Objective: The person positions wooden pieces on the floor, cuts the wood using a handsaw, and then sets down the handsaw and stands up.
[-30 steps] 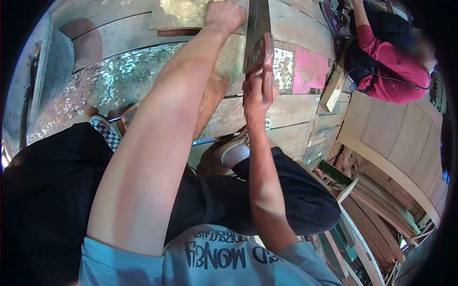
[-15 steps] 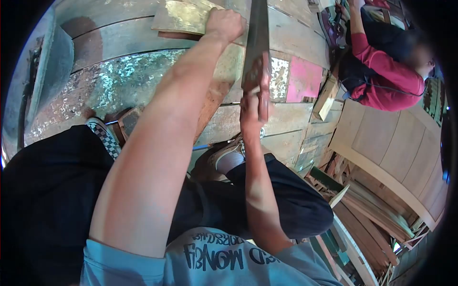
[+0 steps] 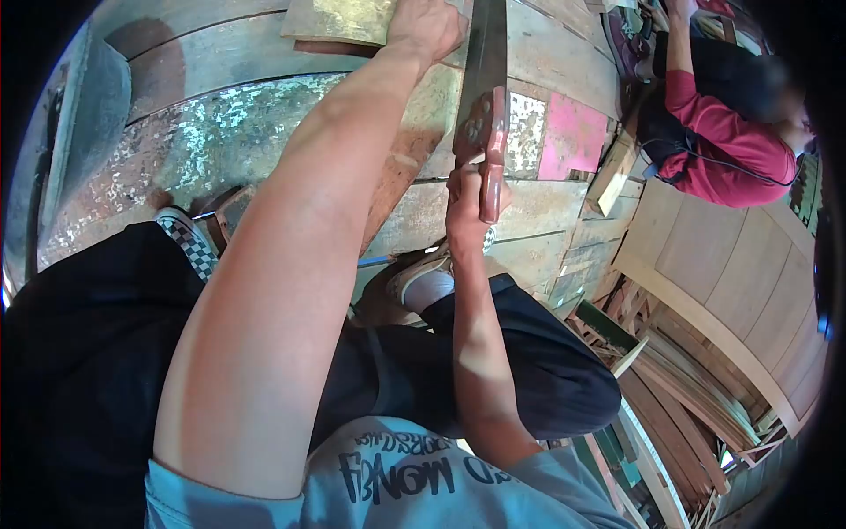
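My right hand (image 3: 474,201) is wrapped around the reddish-brown handle of a handsaw (image 3: 484,66). The saw's dark blade points away from me and runs out of the top of the view. To the left of the blade, my left hand (image 3: 429,26) is closed at the right edge of a yellowish wooden board (image 3: 342,19) and bears down there; its fingertips are partly hidden. Beneath my left forearm lies a brown-edged plank (image 3: 414,141), partly covered by the arm. Where the saw's teeth meet wood cannot be made out.
A person in a red top (image 3: 736,150) sits at the upper right near a wooden block (image 3: 610,181). A panelled wooden piece (image 3: 723,256) and stacked timber strips (image 3: 687,397) lie to the right. At the left stands a grey metal container (image 3: 92,115). My checkered shoe (image 3: 187,240) is on the plank floor.
The view has shifted slightly, moving the floor up and right in the picture. Against the floor, the saw handle and my right hand have come slightly towards me. My left hand keeps its place by the board.
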{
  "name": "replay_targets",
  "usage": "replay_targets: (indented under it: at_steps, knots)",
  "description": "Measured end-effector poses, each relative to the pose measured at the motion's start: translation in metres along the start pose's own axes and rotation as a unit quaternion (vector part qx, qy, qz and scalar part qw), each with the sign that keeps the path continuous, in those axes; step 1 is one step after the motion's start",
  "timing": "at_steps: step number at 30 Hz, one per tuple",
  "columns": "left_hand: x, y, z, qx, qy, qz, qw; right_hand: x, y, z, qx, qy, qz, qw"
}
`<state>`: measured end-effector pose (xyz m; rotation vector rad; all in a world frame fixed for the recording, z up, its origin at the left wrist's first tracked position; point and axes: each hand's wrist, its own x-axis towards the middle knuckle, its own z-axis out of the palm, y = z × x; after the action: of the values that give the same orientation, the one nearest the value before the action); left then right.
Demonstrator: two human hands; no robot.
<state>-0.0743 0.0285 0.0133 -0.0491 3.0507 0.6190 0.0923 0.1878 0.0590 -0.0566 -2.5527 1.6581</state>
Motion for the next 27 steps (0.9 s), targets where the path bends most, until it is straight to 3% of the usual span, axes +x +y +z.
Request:
replay_targets:
  at_steps: [5,7,9,13,15,16,20,23,25,27]
  knots:
    - [0.002,0.001,0.006,-0.013,-0.01,-0.03,0.999,0.026,0.007,0.01,0.035,0.008,0.038,0.999]
    - [0.003,0.0,0.005,-0.015,-0.003,-0.03,0.999,0.038,0.012,0.013,-0.05,-0.001,-0.06,0.997]
    - [0.001,0.001,0.001,-0.01,-0.005,-0.022,1.0,0.033,0.011,0.01,-0.068,-0.008,-0.042,0.997]
    - [0.003,-0.001,-0.002,-0.009,-0.01,-0.016,1.0,0.007,0.006,-0.003,0.033,-0.011,0.013,0.999]
    - [0.0,0.0,-0.002,-0.003,-0.01,-0.009,1.0,-0.001,0.008,-0.007,-0.096,-0.031,-0.095,0.99]
    - [0.001,0.0,-0.001,-0.003,-0.012,-0.007,1.0,-0.001,0.007,0.0,-0.017,-0.001,-0.029,0.999]
    - [0.003,0.0,0.006,-0.009,-0.009,-0.018,1.0,0.024,0.006,-0.002,0.035,-0.012,0.055,0.998]
    - [0.007,-0.001,0.013,-0.015,0.006,-0.029,0.999,0.035,-0.004,0.002,0.052,-0.009,0.07,0.996]
    - [0.006,-0.001,0.011,-0.02,0.019,-0.039,0.999,0.028,0.0,-0.003,0.005,-0.03,0.023,0.999]
    - [0.004,-0.001,0.002,-0.015,-0.005,-0.017,1.0,0.008,-0.006,-0.01,0.07,-0.006,0.061,0.996]
